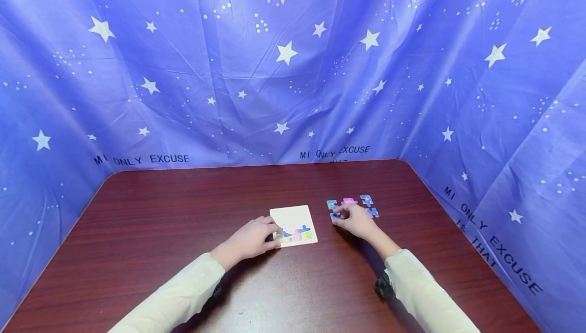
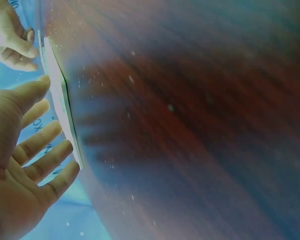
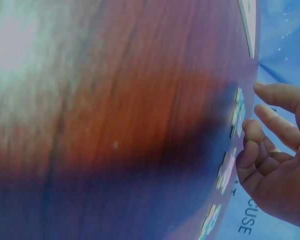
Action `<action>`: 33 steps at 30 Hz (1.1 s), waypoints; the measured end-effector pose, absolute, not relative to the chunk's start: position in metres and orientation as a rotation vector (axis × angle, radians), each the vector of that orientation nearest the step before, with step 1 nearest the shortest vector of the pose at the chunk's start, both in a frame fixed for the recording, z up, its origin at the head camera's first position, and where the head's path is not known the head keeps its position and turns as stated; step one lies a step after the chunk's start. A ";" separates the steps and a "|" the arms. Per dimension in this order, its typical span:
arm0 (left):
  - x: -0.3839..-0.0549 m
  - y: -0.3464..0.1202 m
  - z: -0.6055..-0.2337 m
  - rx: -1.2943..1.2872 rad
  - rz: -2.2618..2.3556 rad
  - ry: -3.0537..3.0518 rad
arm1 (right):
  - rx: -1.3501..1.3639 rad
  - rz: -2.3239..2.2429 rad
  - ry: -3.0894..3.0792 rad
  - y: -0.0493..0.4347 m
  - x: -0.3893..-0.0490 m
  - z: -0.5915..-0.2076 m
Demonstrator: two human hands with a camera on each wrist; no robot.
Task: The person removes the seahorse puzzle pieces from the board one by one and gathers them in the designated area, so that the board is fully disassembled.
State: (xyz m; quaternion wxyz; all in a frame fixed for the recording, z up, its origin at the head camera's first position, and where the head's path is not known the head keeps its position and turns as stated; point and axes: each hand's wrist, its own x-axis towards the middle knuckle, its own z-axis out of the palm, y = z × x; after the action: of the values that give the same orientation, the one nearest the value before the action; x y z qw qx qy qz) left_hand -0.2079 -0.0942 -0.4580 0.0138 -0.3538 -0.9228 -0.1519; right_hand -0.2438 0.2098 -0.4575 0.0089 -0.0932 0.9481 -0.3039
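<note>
A square white puzzle board (image 1: 293, 217) lies on the table, with joined coloured pieces (image 1: 308, 235) along its near edge. My left hand (image 1: 256, 236) is at the board's left side, fingertips right at the edge. In the left wrist view its fingers are spread and loosely bent beside the board (image 2: 65, 110). To the right, my right hand (image 1: 357, 219) hovers over loose jigsaw pieces, thumb and index finger around a blue piece (image 1: 334, 217) at the near left. The right wrist view shows a gap between thumb and index fingertip, the other fingers of that hand (image 3: 285, 145) curled.
Around the right hand lie more loose pieces: a blue-green one (image 1: 331, 204), a pink one (image 1: 349, 201), a blue one with a star (image 1: 367, 200) and another blue one (image 1: 374, 213). The dark red wooden table (image 1: 183, 206) meets a blue star-patterned curtain (image 1: 229, 68) behind.
</note>
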 end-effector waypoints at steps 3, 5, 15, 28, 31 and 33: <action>-0.207 -0.091 -0.458 -1.117 -0.498 -2.871 | -0.313 -0.977 2.935 0.204 -0.241 -0.457; -0.207 -0.089 -0.458 -1.119 -0.504 -2.877 | -0.323 -1.016 2.902 0.200 -0.239 -0.458; -0.207 -0.084 -0.461 -1.131 -0.476 -2.829 | -0.397 -1.085 2.780 0.180 -0.230 -0.459; -0.208 -0.078 -0.464 -1.149 -0.461 -2.806 | -0.514 -1.083 2.710 0.162 -0.224 -0.460; -0.209 -0.076 -0.463 -1.154 -0.450 -2.814 | -0.524 -1.090 2.692 0.160 -0.224 -0.461; -0.210 -0.075 -0.463 -1.157 -0.445 -2.818 | -0.537 -1.087 2.684 0.159 -0.224 -0.463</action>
State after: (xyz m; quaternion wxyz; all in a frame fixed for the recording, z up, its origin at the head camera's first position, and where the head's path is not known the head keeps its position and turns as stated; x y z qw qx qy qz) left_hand -0.2101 -0.0750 -0.4627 0.0315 -0.3755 -0.9150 -0.1444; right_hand -0.2245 0.1589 -0.4629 0.0978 -0.1816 0.9069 -0.3674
